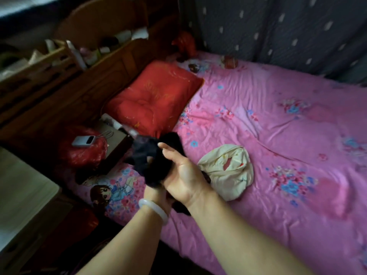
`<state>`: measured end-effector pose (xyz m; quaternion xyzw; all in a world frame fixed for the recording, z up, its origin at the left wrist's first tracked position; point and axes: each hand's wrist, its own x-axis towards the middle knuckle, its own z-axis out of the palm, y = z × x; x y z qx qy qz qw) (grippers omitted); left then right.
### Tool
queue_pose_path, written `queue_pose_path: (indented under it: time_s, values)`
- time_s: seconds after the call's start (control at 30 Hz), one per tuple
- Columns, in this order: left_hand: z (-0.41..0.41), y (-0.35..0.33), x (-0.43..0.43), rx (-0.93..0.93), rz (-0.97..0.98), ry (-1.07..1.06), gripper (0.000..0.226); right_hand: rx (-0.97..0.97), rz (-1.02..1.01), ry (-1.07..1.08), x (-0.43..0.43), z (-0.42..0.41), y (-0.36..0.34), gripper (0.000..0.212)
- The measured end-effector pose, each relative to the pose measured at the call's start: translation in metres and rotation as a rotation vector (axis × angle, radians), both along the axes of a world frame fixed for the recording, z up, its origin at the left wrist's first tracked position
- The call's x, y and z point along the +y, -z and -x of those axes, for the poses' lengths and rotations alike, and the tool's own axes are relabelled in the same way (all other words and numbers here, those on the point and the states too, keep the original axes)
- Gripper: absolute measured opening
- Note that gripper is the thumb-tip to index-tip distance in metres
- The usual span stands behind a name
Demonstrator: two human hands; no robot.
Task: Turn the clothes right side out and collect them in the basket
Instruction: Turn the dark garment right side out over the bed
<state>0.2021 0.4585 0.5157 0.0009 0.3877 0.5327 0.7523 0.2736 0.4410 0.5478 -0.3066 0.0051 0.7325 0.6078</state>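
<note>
A bed in a pink flowered sheet [278,126] spreads beneath and to the right of both hands, its far end cut off by the frame edge, with a dark spotted curtain [278,26] hanging beyond it. A wooden headboard [79,86] stands beyond and to the left of the hands; the clutter on its shelf is too blurred to make out. One red pillow [155,96] lies just beyond the hands. Two garments are in view. One cream garment [228,171] lies crumpled on the sheet just right of the right hand. One black garment [147,155] is held up between the hands, above the bed's near left edge. The right hand [184,175], palm toward the camera, grips the black cloth, thumb laid over it and fingers hidden behind it. The left hand [155,194] is thrust up into the same garment and almost wholly covered, so its grip cannot be told. One red bag [83,155] sits left of the hands, one grey power bank [83,140] resting on it. One pale bracelet [153,209] circles the left wrist.
</note>
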Motion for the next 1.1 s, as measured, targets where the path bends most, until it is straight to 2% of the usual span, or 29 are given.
queue_pose_path:
  time_s: [0.03,0.07,0.1,0.17,0.2,0.23,0.27,0.3,0.37,0.4,0.43,0.47,0.57,0.63,0.77,0.87,1.0,1.1]
  values:
    - [0.002,-0.020,-0.005,0.265,-0.057,0.123,0.020,-0.073,-0.043,0.014,-0.005,-0.007,-0.007,0.030]
    - [0.003,-0.030,-0.010,0.197,-0.020,0.203,0.026,-0.199,-0.059,0.040,-0.009,-0.015,-0.007,0.041]
    - [0.010,-0.038,-0.006,0.205,0.036,0.218,0.031,-0.394,-0.045,0.066,-0.013,-0.026,-0.003,0.053]
    - [0.029,-0.071,0.005,0.218,-0.024,0.184,0.032,-0.933,-0.003,0.060,-0.026,-0.051,0.010,0.066]
    - [0.032,-0.084,0.009,0.236,-0.042,0.188,0.032,-1.194,0.011,-0.010,-0.035,-0.063,0.023,0.071]
    - [0.036,-0.105,0.010,0.219,-0.060,0.202,0.035,-1.369,0.010,-0.106,-0.039,-0.073,0.036,0.079]
    - [0.039,-0.124,0.009,0.216,-0.078,0.225,0.040,-1.436,0.024,-0.198,-0.038,-0.085,0.061,0.082]
    - [0.044,-0.145,0.007,0.193,-0.096,0.241,0.045,-1.495,0.049,-0.309,-0.041,-0.088,0.066,0.073]
    - [0.051,-0.179,0.005,0.161,-0.145,0.260,0.051,-1.560,0.082,-0.495,-0.052,-0.076,0.031,0.033]
    - [0.054,-0.195,0.002,0.145,-0.198,0.268,0.052,-1.571,0.081,-0.540,-0.055,-0.073,0.015,0.023]
    - [0.057,-0.212,-0.003,0.136,-0.232,0.261,0.052,-1.477,0.119,-0.506,-0.059,-0.067,-0.005,0.019]
    - [0.060,-0.225,-0.005,0.146,-0.253,0.247,0.052,-1.303,0.139,-0.422,-0.062,-0.065,-0.019,0.017]
    - [0.078,-0.250,-0.012,0.247,-0.194,0.185,0.048,-0.651,0.077,-0.176,-0.063,-0.060,-0.070,0.023]
    - [0.094,-0.259,-0.021,0.332,-0.171,0.181,0.046,-0.444,0.015,-0.166,-0.060,-0.054,-0.109,0.023]
    - [0.115,-0.272,-0.039,0.433,-0.233,0.269,0.043,-0.363,-0.098,-0.257,-0.058,-0.040,-0.171,0.028]
    - [0.126,-0.283,-0.050,0.491,-0.247,0.270,0.044,-0.299,-0.225,-0.289,-0.066,-0.019,-0.212,0.021]
    - [0.137,-0.294,-0.061,0.424,-0.251,0.203,0.045,-0.299,-0.450,-0.451,-0.062,0.000,-0.226,0.055]
    - [0.146,-0.302,-0.069,0.290,-0.277,0.137,0.045,-0.310,-0.260,-0.307,-0.048,0.002,-0.206,0.043]
